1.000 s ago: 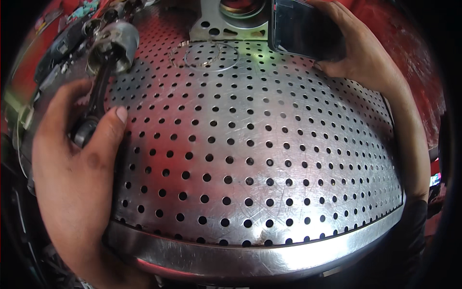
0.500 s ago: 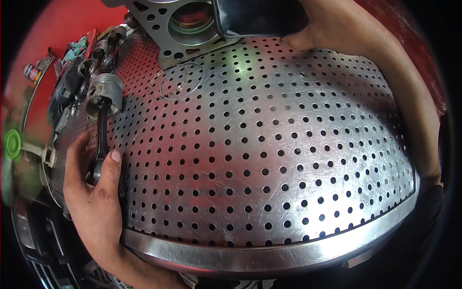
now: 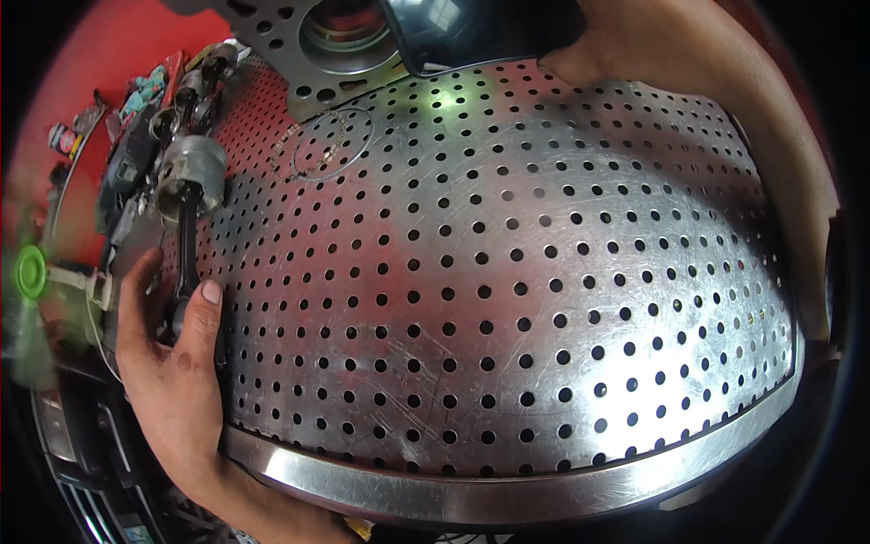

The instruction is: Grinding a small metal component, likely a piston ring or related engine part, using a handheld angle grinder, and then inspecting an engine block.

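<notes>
My left hand [image 3: 177,390] is closed around the lower end of a connecting rod [image 3: 188,240], its thumb and fingers on either side. A grey metal piston [image 3: 194,172] sits on the rod's far end. At the top right my right hand [image 3: 625,45] grips a dark, glossy, flat smartphone [image 3: 489,32]; most of its fingers are hidden. Beside the phone's left edge is a flat metal gasket [image 3: 304,68] with a large round opening. Thin metal rings [image 3: 335,145] lie on the perforated metal tabletop [image 3: 435,263], between the gasket and the piston.
More pistons with rods [image 3: 195,91] stand in a row at the far left. Nearby are a dark plastic part [image 3: 127,168] and a blue-green cloth [image 3: 145,91]. A raised metal rim [image 3: 435,494] borders the near edge. A green round object [image 3: 32,272] is at the left.
The view has shifted slightly, and the phone and gasket sit a little higher in it. Both hands keep their holds.
</notes>
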The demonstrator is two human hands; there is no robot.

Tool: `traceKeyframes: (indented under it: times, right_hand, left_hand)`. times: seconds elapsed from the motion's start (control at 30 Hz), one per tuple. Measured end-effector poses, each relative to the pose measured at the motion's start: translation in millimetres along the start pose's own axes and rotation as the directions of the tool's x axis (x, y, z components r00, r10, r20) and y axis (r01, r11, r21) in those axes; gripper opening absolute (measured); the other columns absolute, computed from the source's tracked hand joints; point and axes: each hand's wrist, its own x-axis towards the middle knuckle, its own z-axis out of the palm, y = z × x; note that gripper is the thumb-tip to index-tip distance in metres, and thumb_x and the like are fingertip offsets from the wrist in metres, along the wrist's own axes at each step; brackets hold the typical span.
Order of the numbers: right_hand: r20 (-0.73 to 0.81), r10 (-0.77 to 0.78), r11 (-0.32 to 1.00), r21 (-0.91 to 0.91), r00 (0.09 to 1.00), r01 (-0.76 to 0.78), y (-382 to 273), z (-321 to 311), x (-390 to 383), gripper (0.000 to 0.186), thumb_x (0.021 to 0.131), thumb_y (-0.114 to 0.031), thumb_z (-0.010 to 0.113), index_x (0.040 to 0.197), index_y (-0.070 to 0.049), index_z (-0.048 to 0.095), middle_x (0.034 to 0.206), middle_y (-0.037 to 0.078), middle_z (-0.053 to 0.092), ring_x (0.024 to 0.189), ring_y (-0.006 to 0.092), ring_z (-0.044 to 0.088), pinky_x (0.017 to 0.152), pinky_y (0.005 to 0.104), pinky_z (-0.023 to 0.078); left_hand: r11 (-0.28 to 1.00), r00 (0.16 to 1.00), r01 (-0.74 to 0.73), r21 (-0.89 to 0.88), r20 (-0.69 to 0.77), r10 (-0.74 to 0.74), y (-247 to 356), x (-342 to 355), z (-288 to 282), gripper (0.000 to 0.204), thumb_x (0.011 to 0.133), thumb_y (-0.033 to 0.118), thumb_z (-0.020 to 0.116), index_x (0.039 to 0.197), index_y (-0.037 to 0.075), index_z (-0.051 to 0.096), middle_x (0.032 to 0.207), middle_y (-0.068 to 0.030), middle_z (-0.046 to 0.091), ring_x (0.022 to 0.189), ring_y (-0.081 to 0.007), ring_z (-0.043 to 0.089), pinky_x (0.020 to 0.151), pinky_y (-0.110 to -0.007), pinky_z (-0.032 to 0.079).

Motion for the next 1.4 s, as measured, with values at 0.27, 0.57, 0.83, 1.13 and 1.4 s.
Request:
traceKeyframes:
  times: [0.27, 0.57, 0.83, 1.13, 1.4]
  right_hand:
    - [-0.004, 0.082, 0.985, -0.150, 0.997, -0.082, -42, 23, 18, 0.097, 0.077, -0.023, 0.089, 0.157, 0.005, 0.042, 0.135, 0.023, 0.056, 0.130, 0.0372, 0.059, 0.112, 0.0437, 0.052]
    - [-0.239, -0.069, 0.997, -0.038, 0.969, 0.062, 13, 57, 28, 0.093, 0.072, -0.004, 0.087, 0.157, -0.002, 0.049, 0.143, 0.016, 0.057, 0.136, 0.0346, 0.061, 0.116, 0.0437, 0.051]
    - [-0.301, -0.067, 0.997, -0.048, 0.951, 0.055, 19, 62, 29, 0.092, 0.073, -0.008, 0.088, 0.156, -0.003, 0.050, 0.141, 0.014, 0.060, 0.136, 0.0317, 0.061, 0.117, 0.0424, 0.050]
    - [-0.194, -0.050, 0.992, -0.121, 0.980, 0.027, 12, 54, 27, 0.091, 0.072, -0.008, 0.087, 0.155, -0.002, 0.050, 0.142, 0.016, 0.059, 0.135, 0.0357, 0.061, 0.116, 0.0443, 0.051]
    - [-0.349, -0.100, 0.989, -0.139, 0.932, 0.055, 15, 42, 19, 0.089, 0.069, -0.005, 0.083, 0.153, -0.004, 0.052, 0.140, 0.015, 0.060, 0.138, 0.0379, 0.058, 0.119, 0.0471, 0.047]
  left_hand:
    - [0.999, 0.999, -0.005, -0.046, -0.052, 0.003, -10, -4, -4, 0.065, 0.098, 0.029, 0.081, 0.152, 0.001, 0.058, 0.129, -0.0221, 0.071, 0.118, -0.0252, 0.069, 0.103, -0.036, 0.054]
    - [0.989, 0.994, -0.076, -0.126, -0.091, 0.064, -25, -6, -1, 0.062, 0.096, 0.021, 0.081, 0.151, 0.004, 0.059, 0.138, -0.0266, 0.066, 0.133, -0.0318, 0.063, 0.109, -0.042, 0.052]
    - [0.970, 0.982, -0.172, -0.173, -0.103, 0.156, -27, -8, 1, 0.058, 0.096, 0.014, 0.080, 0.149, 0.002, 0.060, 0.134, -0.0238, 0.068, 0.132, -0.0318, 0.063, 0.110, -0.042, 0.052]
    - [0.971, 0.992, -0.121, -0.206, -0.053, 0.113, -27, -4, -1, 0.059, 0.096, 0.016, 0.081, 0.149, 0.002, 0.059, 0.134, -0.0251, 0.067, 0.129, -0.0308, 0.064, 0.109, -0.042, 0.053]
    - [0.971, 0.999, -0.041, -0.237, -0.027, 0.036, -15, -6, -1, 0.062, 0.097, 0.027, 0.081, 0.151, 0.003, 0.060, 0.137, -0.0224, 0.067, 0.130, -0.0293, 0.064, 0.112, -0.040, 0.050]
